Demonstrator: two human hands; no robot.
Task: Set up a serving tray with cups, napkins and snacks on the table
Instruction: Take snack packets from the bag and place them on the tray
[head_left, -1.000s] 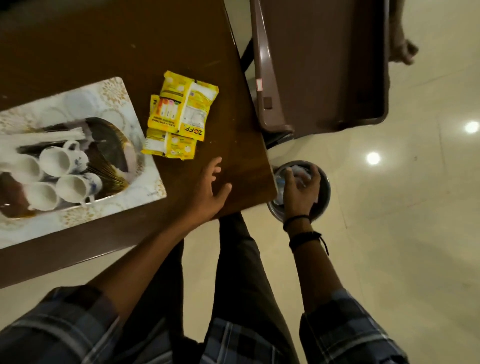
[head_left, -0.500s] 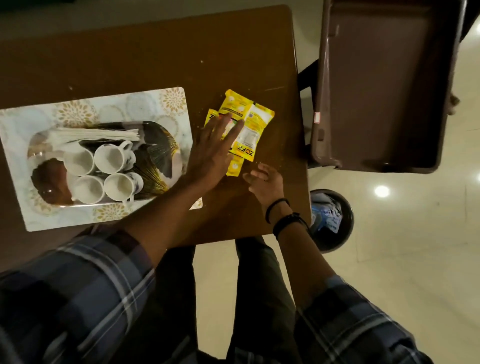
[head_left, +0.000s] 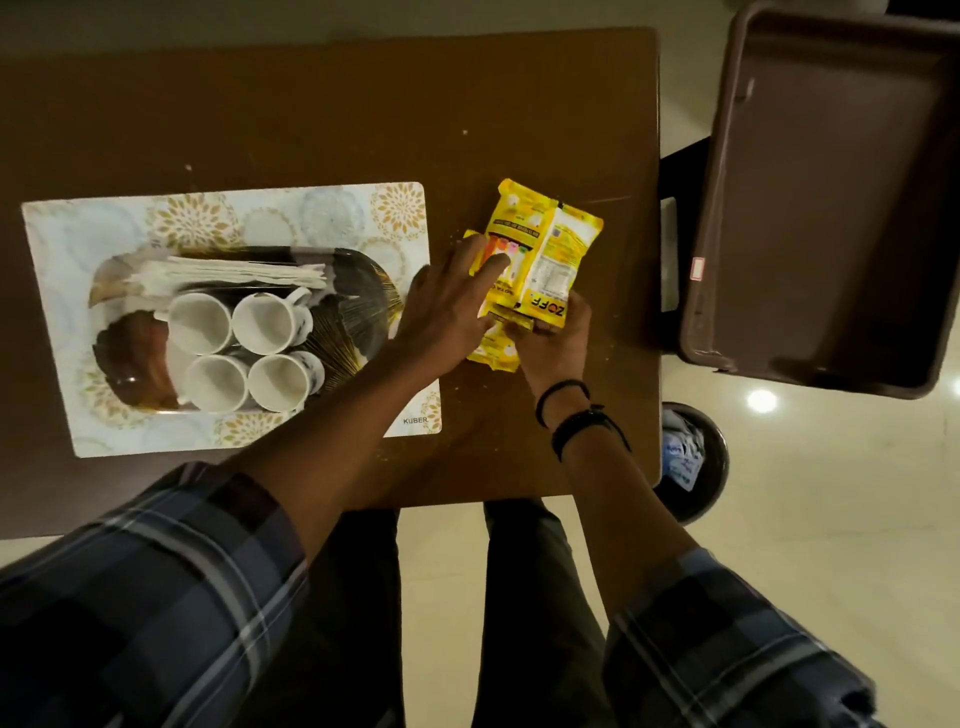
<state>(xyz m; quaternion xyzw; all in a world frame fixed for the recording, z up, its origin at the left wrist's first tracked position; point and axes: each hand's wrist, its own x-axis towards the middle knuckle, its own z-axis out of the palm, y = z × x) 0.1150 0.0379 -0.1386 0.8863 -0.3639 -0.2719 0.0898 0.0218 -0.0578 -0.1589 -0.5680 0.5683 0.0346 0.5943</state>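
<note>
Fingers of the left hand lie spread atop the yellow snack packets, right hand pinching their near edge.

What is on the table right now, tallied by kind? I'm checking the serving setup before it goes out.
White cups: 4, on the tray
Serving tray: 1
Napkin stack: 1
Placemat: 1
Yellow snack packets: at least 3, overlapping under both hands, exact count unclear
Total: at least 10

Dim, warm light, floor glare, wide-angle distortion
</note>
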